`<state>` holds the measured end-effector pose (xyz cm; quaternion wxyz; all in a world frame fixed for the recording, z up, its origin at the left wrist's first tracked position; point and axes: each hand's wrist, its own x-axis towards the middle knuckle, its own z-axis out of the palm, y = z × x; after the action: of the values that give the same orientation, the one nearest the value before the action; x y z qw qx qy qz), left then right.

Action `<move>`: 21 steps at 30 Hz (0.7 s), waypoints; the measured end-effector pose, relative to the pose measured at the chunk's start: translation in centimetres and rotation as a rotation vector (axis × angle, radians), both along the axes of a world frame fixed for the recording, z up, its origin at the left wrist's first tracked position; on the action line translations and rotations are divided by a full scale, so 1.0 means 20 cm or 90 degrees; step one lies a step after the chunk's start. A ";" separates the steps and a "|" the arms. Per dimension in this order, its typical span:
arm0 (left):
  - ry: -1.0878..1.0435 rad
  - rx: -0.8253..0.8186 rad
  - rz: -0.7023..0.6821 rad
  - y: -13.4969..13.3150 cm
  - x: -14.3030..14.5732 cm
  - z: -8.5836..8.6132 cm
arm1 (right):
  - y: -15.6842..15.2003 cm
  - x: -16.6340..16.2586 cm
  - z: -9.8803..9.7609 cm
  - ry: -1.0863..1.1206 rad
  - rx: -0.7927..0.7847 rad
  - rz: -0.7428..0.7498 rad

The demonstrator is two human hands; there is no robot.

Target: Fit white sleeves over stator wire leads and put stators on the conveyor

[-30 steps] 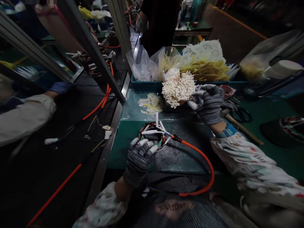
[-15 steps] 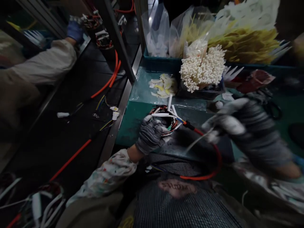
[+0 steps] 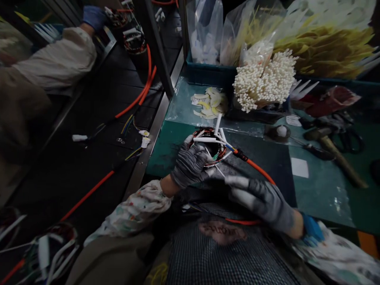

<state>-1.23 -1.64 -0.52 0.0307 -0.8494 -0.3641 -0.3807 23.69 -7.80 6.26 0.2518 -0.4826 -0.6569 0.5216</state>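
My left hand (image 3: 190, 164), in a grey knit glove, is closed over the near rim of a wound stator ring (image 3: 211, 145) lying on the green bench mat (image 3: 314, 190). White sleeved leads stick out of the ring, and an orange cable (image 3: 257, 169) runs from it toward my lap. My right hand (image 3: 261, 200), also gloved, reaches in from the right with its fingertips just below the ring. Those fingers are pressed together on a thin white cable tie (image 3: 220, 171) that slants up to the ring.
A bundle of white cable ties (image 3: 267, 79) stands behind the ring, with yellow ties (image 3: 323, 51) in bags beyond. A hammer (image 3: 337, 156) and scissors (image 3: 352, 139) lie at the right. A co-worker's sleeve (image 3: 56, 59) reaches over the black conveyor (image 3: 89, 130) on the left.
My right hand left the white tie bundle, swung down with a tie and now sits below the ring. My left hand stayed on the ring. My view tilted down.
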 end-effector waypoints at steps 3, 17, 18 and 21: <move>-0.041 -0.021 -0.017 0.01 0.00 -0.01 | 0.17 -0.08 -0.08 -0.150 0.269 -0.049; -0.074 -0.045 -0.015 0.02 0.01 -0.03 | 0.46 -0.21 0.01 0.017 0.127 0.047; -0.071 -0.042 -0.022 0.02 0.00 -0.03 | 0.46 -0.19 0.01 0.072 0.083 0.061; -0.078 -0.062 -0.037 0.02 -0.01 -0.02 | 0.46 -0.15 0.02 0.109 0.049 0.099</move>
<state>-1.45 -1.29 -0.88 -0.0441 -0.8351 -0.3587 -0.4147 20.72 1.36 6.62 0.2845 -0.3739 -0.6879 0.5532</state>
